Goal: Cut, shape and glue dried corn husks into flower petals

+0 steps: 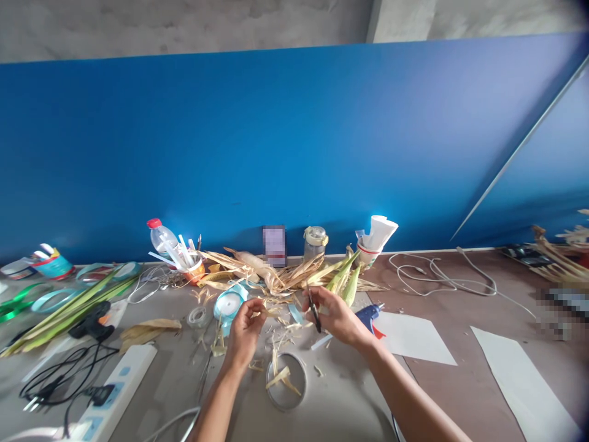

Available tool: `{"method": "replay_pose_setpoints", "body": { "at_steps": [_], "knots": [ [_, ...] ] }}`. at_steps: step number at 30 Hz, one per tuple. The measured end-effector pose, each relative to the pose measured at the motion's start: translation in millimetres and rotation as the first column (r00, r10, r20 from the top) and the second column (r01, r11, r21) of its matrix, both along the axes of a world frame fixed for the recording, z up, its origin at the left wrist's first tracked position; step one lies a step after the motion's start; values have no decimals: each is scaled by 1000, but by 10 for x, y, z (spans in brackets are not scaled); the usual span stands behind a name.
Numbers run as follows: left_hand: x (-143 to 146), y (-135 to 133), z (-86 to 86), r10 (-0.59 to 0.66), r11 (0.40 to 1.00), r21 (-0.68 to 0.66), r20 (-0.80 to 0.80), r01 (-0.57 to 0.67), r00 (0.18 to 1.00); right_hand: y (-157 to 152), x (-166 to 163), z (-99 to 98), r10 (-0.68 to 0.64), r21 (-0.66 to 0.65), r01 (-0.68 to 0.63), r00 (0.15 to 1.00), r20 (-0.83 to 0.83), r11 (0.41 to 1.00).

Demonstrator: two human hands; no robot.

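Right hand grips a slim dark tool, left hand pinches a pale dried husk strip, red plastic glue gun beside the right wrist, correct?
Not quite: the head view shows the plastic glue gun is blue, not red. The right hand grips the slim dark tool, and the left hand pinches the pale dried husk strip.

Dry, papery husk strip (268, 309) rough between my left hand (243, 330) fingers, dark matt scissors (313, 312) in my right hand (335, 314), shiny metal ring (276, 402) lower centre, glossy ribbon spool (229, 304), matt white paper sheet (414, 337) right, smooth plastic power strip (122, 383) lower left.
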State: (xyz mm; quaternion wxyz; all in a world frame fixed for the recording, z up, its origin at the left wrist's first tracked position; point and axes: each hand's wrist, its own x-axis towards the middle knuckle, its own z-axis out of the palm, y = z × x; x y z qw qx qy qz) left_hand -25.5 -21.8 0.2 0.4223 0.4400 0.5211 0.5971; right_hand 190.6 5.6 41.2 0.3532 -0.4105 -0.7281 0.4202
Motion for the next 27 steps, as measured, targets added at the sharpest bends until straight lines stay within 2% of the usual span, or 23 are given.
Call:
{"method": "replay_pose_setpoints", "body": {
  "at_steps": [3, 6, 9, 13, 21, 25, 27],
  "knots": [
    [52, -23, -20, -109, 994, 16, -41, 109, 993, 1, -112, -82, -19, -57, 9, 986, -167, 998],
    [101, -72, -39, -231, 973, 0, -98, 232, 968, -18, -221, -162, -22, -71, 11, 987, -161, 997],
    [140, -118, -37, -306, 952, -28, -131, 305, 943, -53, -294, -210, -4, -39, -1, 993, -119, 999],
    [169, -139, -23, -340, 940, -31, -113, 339, 934, -83, -327, -220, 9, -9, -9, 999, -43, 1000],
    [181, -149, 19, -435, 901, -35, -44, 433, 900, -69, -289, -198, 39, -87, -43, 998, -50, 995],
    [187, -162, 54, -442, 897, -40, -10, 441, 897, 14, -230, -241, -48, -56, 42, 992, -116, 998],
    [178, -152, 47, -415, 909, -40, -6, 414, 910, 77, -177, -272, -154, -54, 148, 979, -131, 987]
  ]
}}
